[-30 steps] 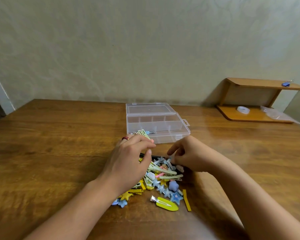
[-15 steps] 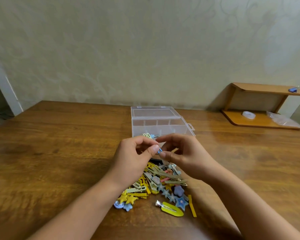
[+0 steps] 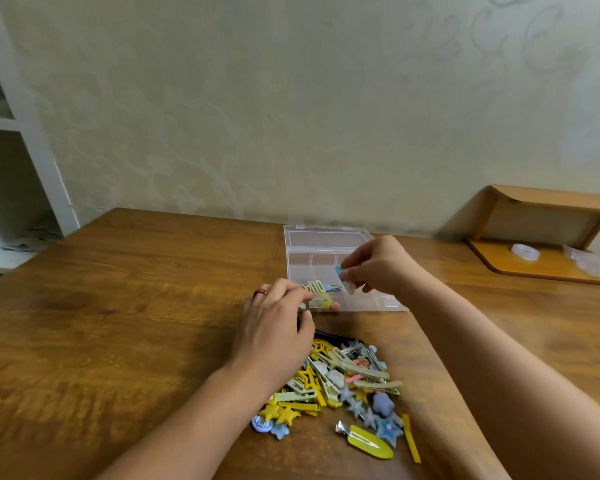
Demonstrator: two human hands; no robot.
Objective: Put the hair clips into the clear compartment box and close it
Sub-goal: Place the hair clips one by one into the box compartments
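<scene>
The clear compartment box (image 3: pixel 312 261) lies open on the wooden table, its lid flat behind it. A few yellow-green and blue clips (image 3: pixel 317 289) rest in its front left compartment. My right hand (image 3: pixel 378 265) hovers over the box, fingers pinched on a small blue and white hair clip (image 3: pixel 343 277). My left hand (image 3: pixel 274 323) rests at the box's front left corner, fingers curled; what they pinch is unclear. A pile of hair clips (image 3: pixel 343 386), yellow, blue, green and pink, lies on the table near me.
A low wooden shelf (image 3: pixel 541 233) stands at the back right with a roll of tape (image 3: pixel 525 251) and a plastic bag on it. A white shelving unit (image 3: pixel 18 147) is at the far left. The wall rises just behind the box.
My right hand has carried a small blue clip from above the pile forward over the box. My left hand has dropped to the box's front left corner.
</scene>
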